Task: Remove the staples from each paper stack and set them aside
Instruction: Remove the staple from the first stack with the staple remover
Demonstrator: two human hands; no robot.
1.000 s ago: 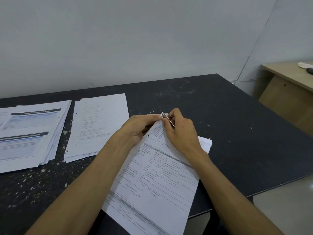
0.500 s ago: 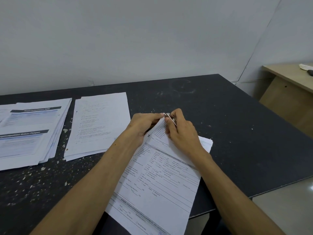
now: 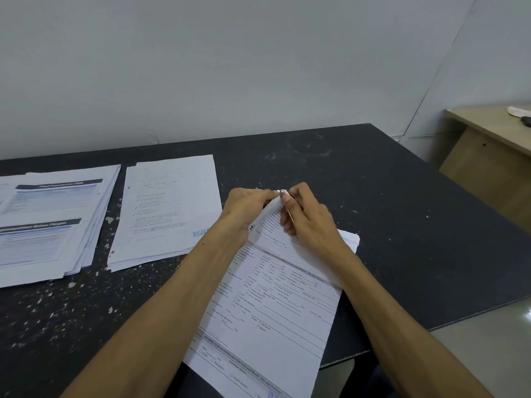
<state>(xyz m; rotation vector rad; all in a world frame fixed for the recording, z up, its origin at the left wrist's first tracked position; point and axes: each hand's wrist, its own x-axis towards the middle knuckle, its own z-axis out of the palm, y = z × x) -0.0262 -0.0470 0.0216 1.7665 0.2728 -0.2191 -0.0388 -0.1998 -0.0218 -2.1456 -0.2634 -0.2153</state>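
A stapled stack of printed forms [image 3: 275,311] lies slanted on the dark table [image 3: 402,225], its near end hanging over the front edge. My left hand [image 3: 247,208] pinches the stack's far top corner and lifts it slightly. My right hand [image 3: 307,216] grips a thin metal tool [image 3: 287,205], its silvery tip at that same corner, right against my left fingertips. The staple itself is too small to make out.
Two more paper stacks lie at the left: a plain white one [image 3: 169,208] with a blue stamp, and a fanned pile with dark headers [image 3: 48,222]. White flecks dot the tabletop. A wooden desk [image 3: 494,156] stands at the right, the wall close behind.
The hands stay at the corner; the metal tool's tip has shifted slightly at the paper's edge, and the corner sits a bit lower.
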